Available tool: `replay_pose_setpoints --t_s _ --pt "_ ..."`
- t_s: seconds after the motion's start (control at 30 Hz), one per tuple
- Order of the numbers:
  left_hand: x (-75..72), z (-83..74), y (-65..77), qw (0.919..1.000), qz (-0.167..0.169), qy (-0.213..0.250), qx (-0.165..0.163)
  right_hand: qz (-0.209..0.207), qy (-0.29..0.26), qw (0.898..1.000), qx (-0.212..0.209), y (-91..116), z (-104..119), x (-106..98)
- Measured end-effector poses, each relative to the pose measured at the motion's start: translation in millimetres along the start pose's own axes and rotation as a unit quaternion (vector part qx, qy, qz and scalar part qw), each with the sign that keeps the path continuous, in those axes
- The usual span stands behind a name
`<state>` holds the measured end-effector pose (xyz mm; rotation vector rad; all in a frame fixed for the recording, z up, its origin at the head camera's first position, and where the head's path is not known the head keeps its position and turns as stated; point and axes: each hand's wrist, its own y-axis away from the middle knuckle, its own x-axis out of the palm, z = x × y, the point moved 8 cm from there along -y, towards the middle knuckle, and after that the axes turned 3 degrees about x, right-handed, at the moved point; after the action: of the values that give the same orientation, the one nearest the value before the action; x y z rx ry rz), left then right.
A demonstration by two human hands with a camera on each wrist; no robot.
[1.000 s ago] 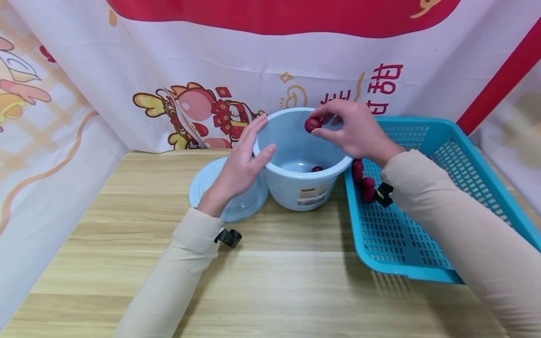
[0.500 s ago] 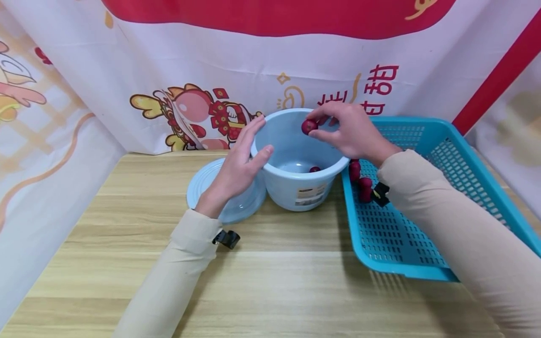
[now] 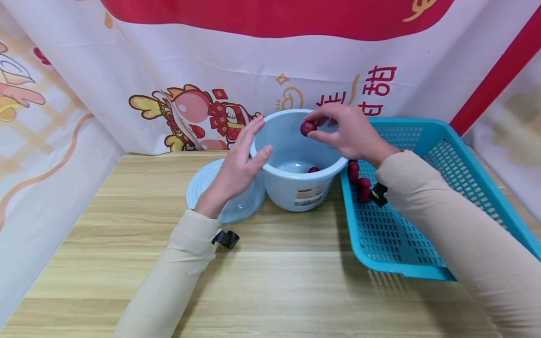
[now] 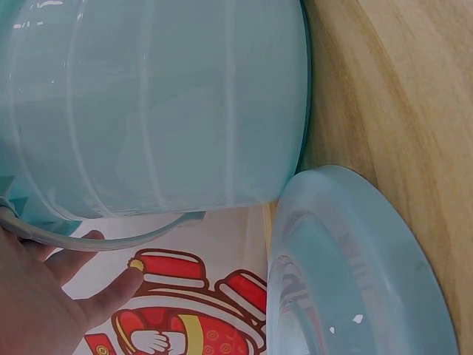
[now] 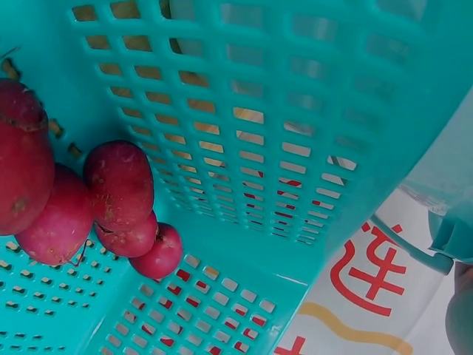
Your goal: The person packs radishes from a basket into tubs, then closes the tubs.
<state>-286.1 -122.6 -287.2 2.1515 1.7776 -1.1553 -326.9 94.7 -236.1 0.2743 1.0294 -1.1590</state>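
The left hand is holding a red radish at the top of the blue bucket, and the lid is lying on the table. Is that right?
Not quite: the right hand is holding the red radish at the top of the blue bucket, as the head view shows. The lid is lying on the table.

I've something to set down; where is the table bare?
The table is bare in front of the bucket, between the left sleeve and the basket, and left of that sleeve and the lid. It's crowded where lid, bucket and basket stand close, with the left hand at the bucket's rim.
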Motion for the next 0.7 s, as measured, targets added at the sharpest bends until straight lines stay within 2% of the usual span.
replay_pose_setpoints --t_s 0.2,0.33,0.47,0.7 --pt "-0.1 0.8 0.2 1.0000 0.001 0.002 -0.001 -0.005 -0.004 1.000 -0.010 0 0 1" --pt "-0.1 0.8 0.1 1.0000 0.001 0.000 0.000 -0.010 -0.009 1.000 -0.002 0 -2 0" --pt "0.0 0.3 -0.9 1.0000 0.001 0.001 0.004 -0.013 -0.024 0.999 0.021 2 -3 -5" --pt "-0.3 0.4 -0.7 1.0000 0.000 0.002 0.003 -0.010 -0.061 0.994 0.087 7 -14 -22"
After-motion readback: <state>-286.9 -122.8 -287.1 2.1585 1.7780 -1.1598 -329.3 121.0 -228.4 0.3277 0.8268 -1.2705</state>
